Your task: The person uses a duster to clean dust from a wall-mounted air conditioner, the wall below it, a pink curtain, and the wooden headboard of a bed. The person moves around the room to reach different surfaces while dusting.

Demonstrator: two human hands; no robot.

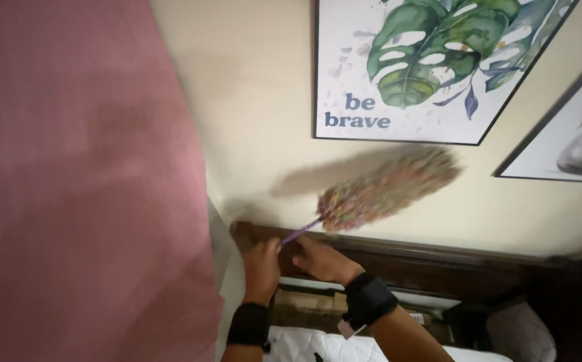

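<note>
A multicoloured fluffy duster (388, 188) with a purple handle (299, 233) is blurred with motion against the cream wall, just under a framed leaf picture (431, 67). Both hands sit at the handle's lower end above the dark wooden headboard (438, 258). My left hand (261, 268) is curled near the handle's tip, and my right hand (323, 260) lies beside it; the blur hides which fingers grip the handle. Each wrist wears a black band.
A pink curtain (83, 181) fills the left side. A second framed picture (572, 134) hangs at the right. Below the headboard are a white quilted mattress (304, 345) and a pale pillow (519, 332).
</note>
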